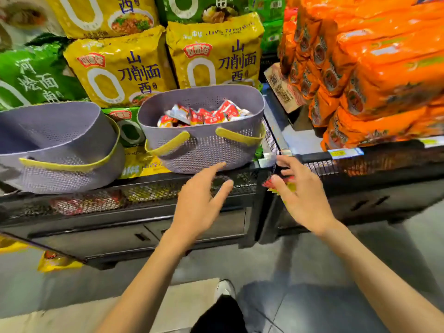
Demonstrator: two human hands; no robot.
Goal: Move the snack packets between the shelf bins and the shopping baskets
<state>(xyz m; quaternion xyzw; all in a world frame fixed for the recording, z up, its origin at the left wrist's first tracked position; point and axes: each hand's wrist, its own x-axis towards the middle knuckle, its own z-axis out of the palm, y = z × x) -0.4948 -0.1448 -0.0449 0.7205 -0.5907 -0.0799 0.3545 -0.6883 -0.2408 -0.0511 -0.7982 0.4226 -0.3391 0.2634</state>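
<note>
Pinching what seems a red snack packet [272,184], the right hand [301,197] hovers; left hand [199,203] spread empty near the basket [204,151].

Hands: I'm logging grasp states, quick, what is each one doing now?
Left hand: open, fingers spread, holding nothing.
Right hand: fingers curled round a red and yellow snack packet.

Shelf [240,186]: black, mesh front rail.
Left basket [60,145]: grey, tilted, at front edge.
Right basket [206,150]: upright, beside it, holding red packets [204,114].
Behind: yellow bags [120,68], green bags [31,75].
Right bay: stacked orange packs [384,75].
</note>
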